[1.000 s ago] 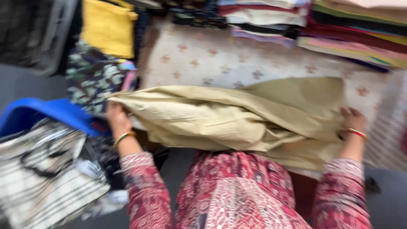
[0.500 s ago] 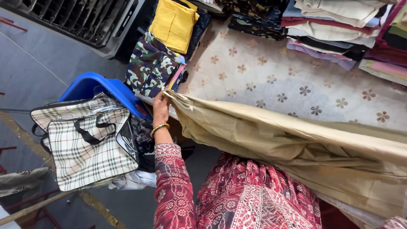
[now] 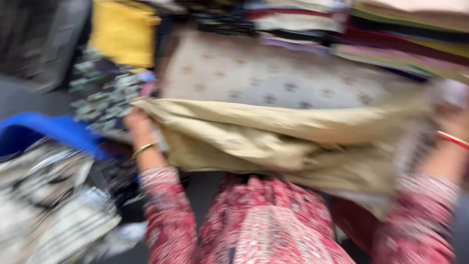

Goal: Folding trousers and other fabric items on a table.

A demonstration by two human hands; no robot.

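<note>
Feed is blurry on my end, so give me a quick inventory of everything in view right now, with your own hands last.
Tan cloth sheet: one, beige, stretched between both hands across the middle.
Cream flower-print cloth: one, pale with small motifs, spread on the surface behind the tan sheet.
Stacked folded fabrics: several, mixed colours, top right.
Yellow folded cloth: one, top left.
Dark patterned cloth: one, dark with pale print, below the yellow one.
Blue plastic tub: one, left.
Checked bag: one, pale with dark lines, lower left, blurred.
Left hand: gold bangle, grips the sheet's left end.
Right hand: red bangle, at the sheet's right end, blurred.
</note>
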